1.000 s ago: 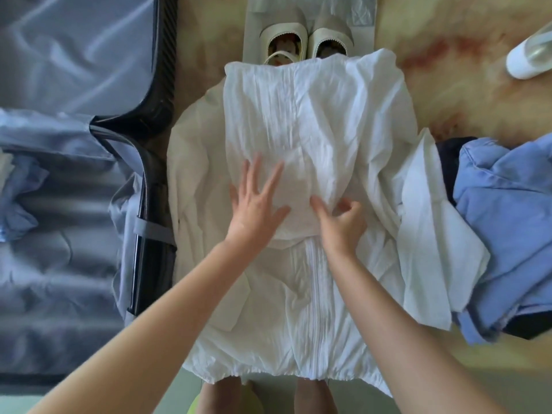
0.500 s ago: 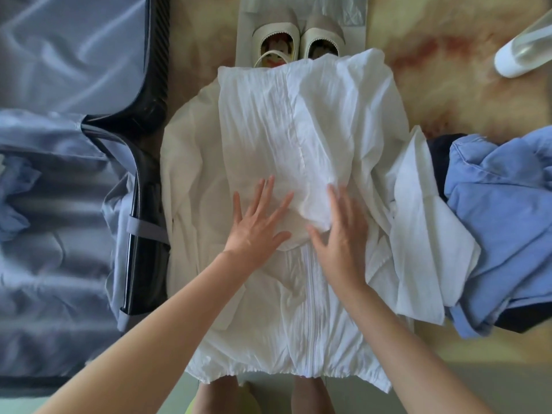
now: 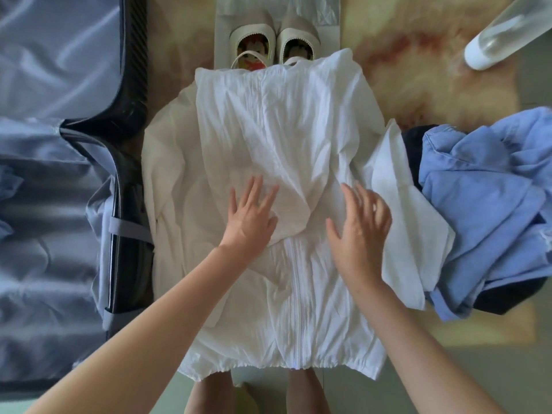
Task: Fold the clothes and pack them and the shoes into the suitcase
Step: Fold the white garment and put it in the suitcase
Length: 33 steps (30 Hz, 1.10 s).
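Note:
A white zip-front garment (image 3: 277, 138) lies spread on the floor in front of me, its upper part folded down over the middle. My left hand (image 3: 251, 216) presses flat on the folded fabric with fingers spread. My right hand (image 3: 361, 228) lies over the garment's right side, fingers loosely spread, holding nothing. A pair of cream shoes (image 3: 273, 44) stands just beyond the garment on a pale bag. The open suitcase (image 3: 131, 94) with grey-blue lining lies to the left.
A heap of blue clothes (image 3: 490, 210) over something dark lies on the right, touching the white garment's sleeve. A white and clear object (image 3: 501, 40) lies at the top right. My bare legs (image 3: 257, 392) show at the bottom edge.
My right hand opened from a pinch on the fabric, flattened, then slid right across the garment. My left hand stayed pressed on the fold.

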Available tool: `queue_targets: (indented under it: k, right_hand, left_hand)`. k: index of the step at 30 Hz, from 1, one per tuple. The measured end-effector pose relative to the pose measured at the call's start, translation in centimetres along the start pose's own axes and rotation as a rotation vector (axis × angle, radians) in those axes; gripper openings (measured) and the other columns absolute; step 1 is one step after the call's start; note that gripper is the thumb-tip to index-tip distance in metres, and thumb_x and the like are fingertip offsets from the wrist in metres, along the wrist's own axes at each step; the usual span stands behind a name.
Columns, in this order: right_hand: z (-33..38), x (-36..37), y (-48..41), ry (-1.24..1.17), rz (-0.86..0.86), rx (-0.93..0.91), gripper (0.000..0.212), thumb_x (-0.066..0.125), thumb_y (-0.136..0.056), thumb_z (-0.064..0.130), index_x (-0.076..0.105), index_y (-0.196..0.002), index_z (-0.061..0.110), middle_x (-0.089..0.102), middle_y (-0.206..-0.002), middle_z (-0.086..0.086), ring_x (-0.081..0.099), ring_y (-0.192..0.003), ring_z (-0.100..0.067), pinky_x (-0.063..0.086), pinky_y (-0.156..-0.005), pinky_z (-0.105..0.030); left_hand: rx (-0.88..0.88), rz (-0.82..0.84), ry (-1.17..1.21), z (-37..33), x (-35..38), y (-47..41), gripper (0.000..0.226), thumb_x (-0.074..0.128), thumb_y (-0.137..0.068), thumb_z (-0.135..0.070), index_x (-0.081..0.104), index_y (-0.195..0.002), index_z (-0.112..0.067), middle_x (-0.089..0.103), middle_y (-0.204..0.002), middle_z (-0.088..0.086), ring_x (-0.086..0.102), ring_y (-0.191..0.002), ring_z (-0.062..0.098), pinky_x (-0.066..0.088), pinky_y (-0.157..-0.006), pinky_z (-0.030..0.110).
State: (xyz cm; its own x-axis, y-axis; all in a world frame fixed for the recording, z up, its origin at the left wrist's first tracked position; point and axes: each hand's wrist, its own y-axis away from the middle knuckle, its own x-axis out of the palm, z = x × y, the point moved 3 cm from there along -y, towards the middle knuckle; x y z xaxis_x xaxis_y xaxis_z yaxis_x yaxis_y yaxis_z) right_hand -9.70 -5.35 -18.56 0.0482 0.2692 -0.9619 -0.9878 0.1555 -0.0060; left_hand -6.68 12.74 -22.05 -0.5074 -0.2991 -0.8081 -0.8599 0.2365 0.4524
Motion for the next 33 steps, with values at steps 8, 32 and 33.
queue_targets:
  k: [8, 32, 33]
  right_hand:
    - [-5.7, -3.1, 3.3, -0.088, -0.103, 0.289, 0.061, 0.075, -0.079, 0.013, 0.047, -0.132, 0.006, 0.056, -0.123, -0.016, 0.053, -0.111, -0.034, 0.045, -0.087, -0.044]
    - [3.8, -6.8, 3.9, -0.922, 0.493, 0.172, 0.048, 0.033, -0.101, 0.006, 0.041, -0.143, 0.027, 0.056, -0.135, 0.008, 0.056, -0.118, -0.006, 0.045, -0.1, -0.023]
    - [4.0, -6.9, 4.0, -0.977, 0.496, 0.186, 0.049, 0.032, -0.101, 0.003, 0.041, -0.143, 0.026, 0.054, -0.136, 0.01, 0.057, -0.118, -0.007, 0.046, -0.1, -0.025]
  left_hand:
    - [0.041, -0.093, 0.267, -6.6, 0.3, 0.8, 0.051, 0.044, -0.098, -0.014, 0.031, -0.147, -0.019, 0.018, -0.158, 0.008, 0.008, -0.147, 0.022, 0.008, -0.119, 0.038]
    - [-0.368, 0.362, 1.376, -4.8, -3.7, 4.3, 0.043, 0.064, -0.075, -0.047, 0.067, -0.108, -0.02, 0.07, -0.094, 0.001, 0.068, -0.086, 0.016, 0.05, -0.08, 0.029]
    - [-0.364, 0.35, 1.367, -4.0, -3.9, 4.4, 0.043, 0.066, -0.077, -0.043, 0.066, -0.113, -0.018, 0.069, -0.099, 0.005, 0.067, -0.091, 0.019, 0.048, -0.084, 0.031]
